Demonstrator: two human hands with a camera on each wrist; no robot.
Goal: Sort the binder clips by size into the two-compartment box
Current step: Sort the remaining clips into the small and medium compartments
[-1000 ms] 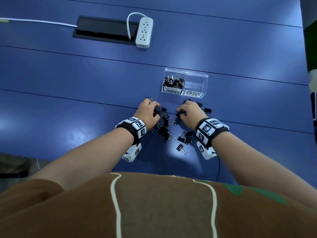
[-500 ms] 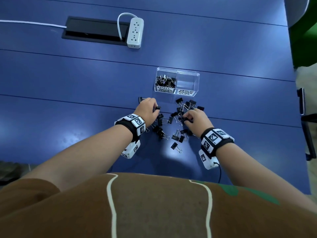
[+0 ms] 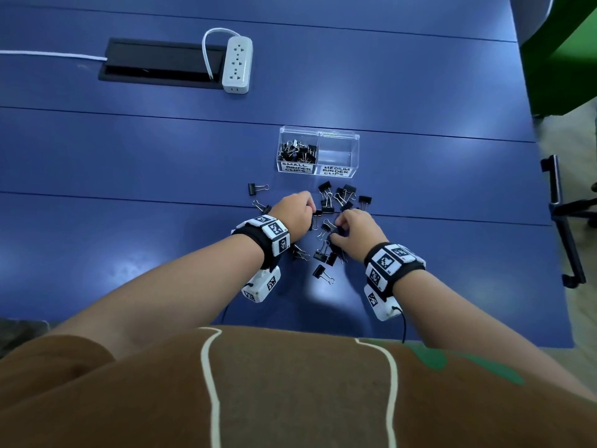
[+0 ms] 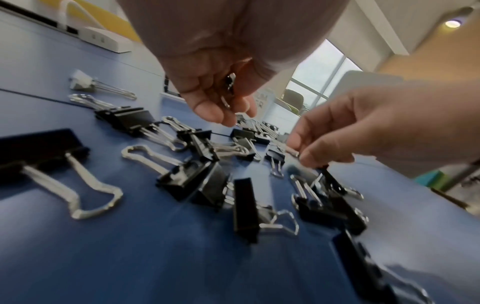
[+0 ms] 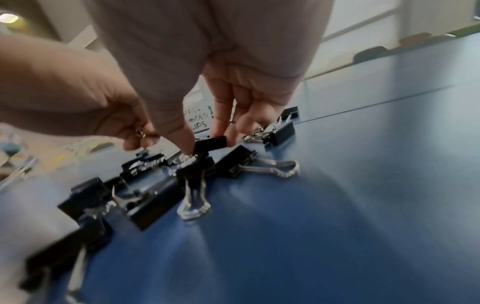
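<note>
On the blue table (image 3: 420, 130), head view: we see the clear two-compartment box (image 3: 355, 137) just beyond a scatter of black binder clips (image 3: 347, 192). Its left compartment (image 3: 297, 153), labelled SMALL BINDER CLIPS, holds a pile of clips; right compartment (image 3: 337, 153), labelled MEDIUM BINDER CLIPS, shows none. Left hand (image 3: 292, 215) and right hand (image 3: 355, 232) sit knuckles-up over the scatter, close together, fingers curled down; grip is hidden from this angle. One clip (image 3: 256, 189) lies apart at the left, another (image 3: 323, 274) nearest the body. White power strip (image 3: 237, 64) and a black cable hatch (image 3: 158, 61) are at the far side; a chair (image 3: 565, 221) stands off the table's right edge.

Left wrist view: our left hand (image 4: 215, 82) hangs above the table, fingers loosely curled round a small clip (image 4: 230, 82) in the palm. Right hand (image 4: 363, 127) comes in from the right, fingertips (image 4: 309, 158) pinching a black clip (image 4: 330, 181) that touches the pile. Larger clips (image 4: 197, 183) lie all round.

Right wrist view: right-hand thumb and fingers (image 5: 221, 115) pinch a black clip body (image 5: 210, 144), just above another clip (image 5: 196, 174) on the table. Left hand (image 5: 85, 98) beside it is closed on something with a metal loop (image 5: 140, 131); we can't tell more. Box label (image 5: 197, 121) is partly visible behind the fingers.
</note>
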